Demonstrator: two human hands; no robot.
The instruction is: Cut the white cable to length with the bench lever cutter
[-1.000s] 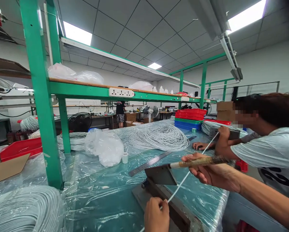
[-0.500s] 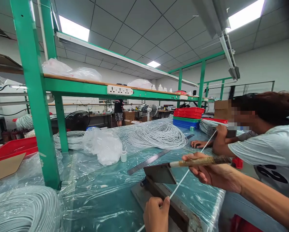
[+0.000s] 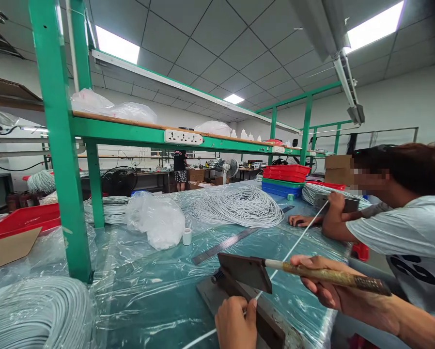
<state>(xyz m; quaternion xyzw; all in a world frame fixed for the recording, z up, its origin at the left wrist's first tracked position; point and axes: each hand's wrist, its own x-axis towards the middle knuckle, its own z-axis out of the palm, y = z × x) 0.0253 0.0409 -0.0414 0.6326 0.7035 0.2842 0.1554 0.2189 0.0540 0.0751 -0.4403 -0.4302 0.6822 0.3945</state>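
Note:
My left hand (image 3: 236, 324) pinches a white cable (image 3: 199, 338) between thumb and fingers, at the near side of a bench-mounted lever cutter (image 3: 270, 329). In my right hand (image 3: 335, 288) is the cutter's long, worn yellowish handle (image 3: 312, 274), tilted with its end down to the right. The cutter's flat metal blade (image 3: 244, 271) is raised at an angle, hinged by a spring at the left. The cable runs across the cutter's base, passes behind the blade, and stretches on to a co-worker's hand (image 3: 336, 203) at the far right.
A large loose coil of white cable (image 3: 239, 206) lies mid-table beside a steel ruler (image 3: 223, 247), a white tape roll (image 3: 187, 236) and a clear plastic bag (image 3: 157, 220). Another coil (image 3: 54, 315) sits front left. A green post (image 3: 63, 160) rises on the left; red trays (image 3: 286, 172) stand behind.
My right hand has moved down and right with the handle, and the blade has swung lower. My left hand stays nearly in place on the cable. The view has shifted slightly.

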